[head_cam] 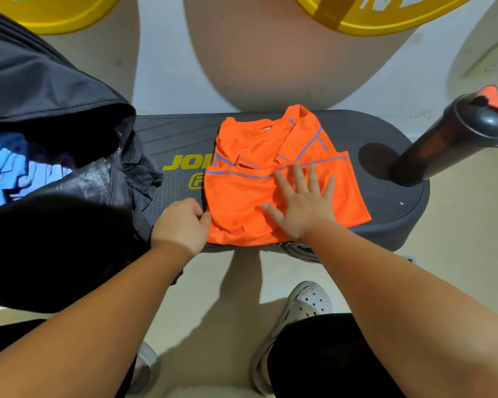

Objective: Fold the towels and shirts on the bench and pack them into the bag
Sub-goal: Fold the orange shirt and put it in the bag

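A black bag (55, 110) is seen at the left, unzipped & gaping, w/ blue cloth (12, 168) already lying inside; its lower side is rested on the left end of the grey bench (391, 202), which is laid across the view, left to right; an orange shirt (242, 196) is spread on the bench's middle, folded to a rough rectangle, collar at the far end, so its long axis is run away from the body, i.e. across the bench; a dark bottle (443, 145) w/ an orange cap is stood on the bench's right end, apart from the shirt; the right hand (302, 205) is laid flat on the shirt's near-right part, fingers straight & spread, nothing gripped; the left hand (181, 225) is set at the shirt's left edge, fingers curled, thumb touching the cloth; whether the edge is actually pinched cannot be told. The fold is judged nearly done, w/ packing to come; the bag lies left of the shirt, just beyond the left hand, so that hand is nearer the opening & a short carry leftward is called for; the fold could be shaken loose if lifted by one edge only.
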